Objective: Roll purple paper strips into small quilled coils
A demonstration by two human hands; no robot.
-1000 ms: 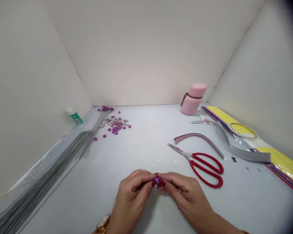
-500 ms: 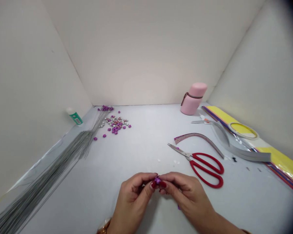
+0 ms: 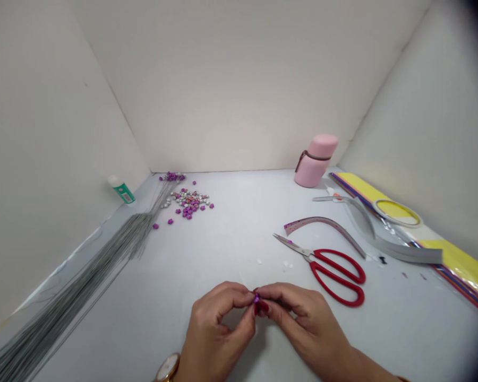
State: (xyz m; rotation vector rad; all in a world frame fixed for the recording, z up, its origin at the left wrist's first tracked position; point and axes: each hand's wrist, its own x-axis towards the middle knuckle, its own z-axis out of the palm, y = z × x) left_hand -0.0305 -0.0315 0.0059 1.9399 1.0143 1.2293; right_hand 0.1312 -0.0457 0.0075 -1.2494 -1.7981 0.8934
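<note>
Between my left hand (image 3: 219,318) and my right hand (image 3: 298,318), a small purple paper star (image 3: 256,299) is pinched at the fingertips, mostly hidden by them. A gold wristwatch (image 3: 168,367) sits on my left wrist. Ahead of my hands, a pile of small purple and silver stars (image 3: 189,202) lies on the white surface (image 3: 239,249). To the left of that pile is a long bundle of thin grey wires (image 3: 75,286). Nearest my right hand are red-handled scissors (image 3: 336,276).
A pink flask (image 3: 315,162) stands at the back wall. Near the left wall lies a small glue bottle (image 3: 122,192). On the right are a pink tape measure (image 3: 322,225), small scissors (image 3: 330,199), a tape roll (image 3: 396,213) and yellow paper sheets (image 3: 458,260).
My fingers have closed further around the purple star, leaving less of it visible. Both hands have shifted only slightly, and the objects on the surface have not moved.
</note>
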